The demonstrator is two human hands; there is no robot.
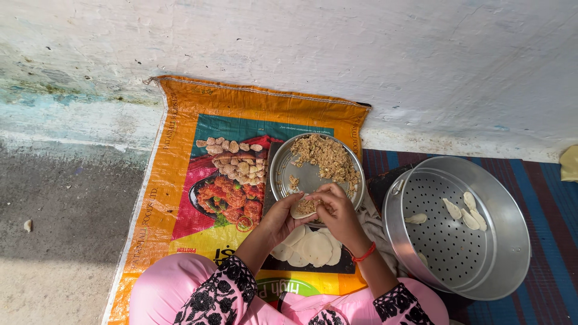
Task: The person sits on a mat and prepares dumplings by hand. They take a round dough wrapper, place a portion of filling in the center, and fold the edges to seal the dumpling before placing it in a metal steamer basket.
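- Cupping a filled dough round (303, 207), the left hand (280, 219) is holding it above the stacked wrappers (313, 247).
- The right hand (334, 207) is pinching its edge closed.
- Filling is likely spilling if pinched unevenly, beside the plate (301, 177).

Shiny metal plate (288, 174), perforated metal steamer (481, 265), glossy woven-plastic sack (174, 180)
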